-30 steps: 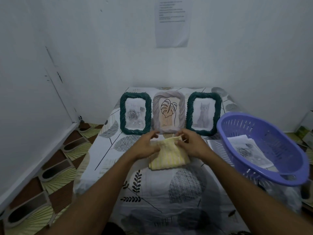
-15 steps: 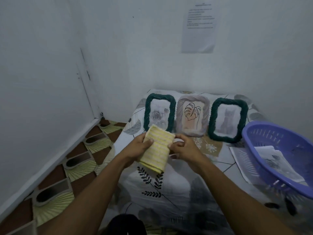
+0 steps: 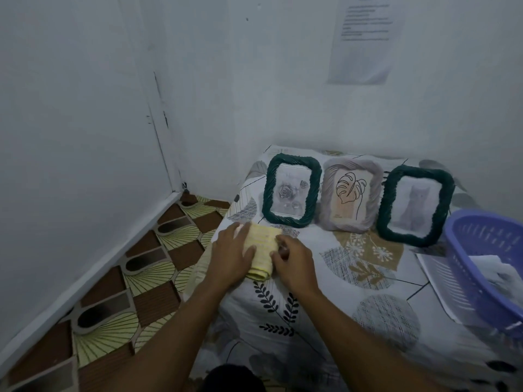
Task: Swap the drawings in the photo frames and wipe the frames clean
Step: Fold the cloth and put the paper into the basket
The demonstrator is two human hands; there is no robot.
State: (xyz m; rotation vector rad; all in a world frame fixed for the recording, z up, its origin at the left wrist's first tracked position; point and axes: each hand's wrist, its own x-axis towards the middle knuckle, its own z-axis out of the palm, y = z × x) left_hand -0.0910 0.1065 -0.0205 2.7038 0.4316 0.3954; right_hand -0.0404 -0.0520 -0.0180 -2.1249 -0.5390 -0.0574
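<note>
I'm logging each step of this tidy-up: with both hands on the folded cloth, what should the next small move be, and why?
Probably let go of the cloth and reach for the rose frame. The cloth lies folded on the bed, the left hand flat on it and the right hand at its edge, so it looks set down. That frame stands nearest, upright just behind it.

Yellow cloth (image 3: 261, 251) now down flat on bed's left edge, no longer held up. Left hand (image 3: 232, 254) lies open on it; right hand (image 3: 294, 260) pinches its right edge.
</note>
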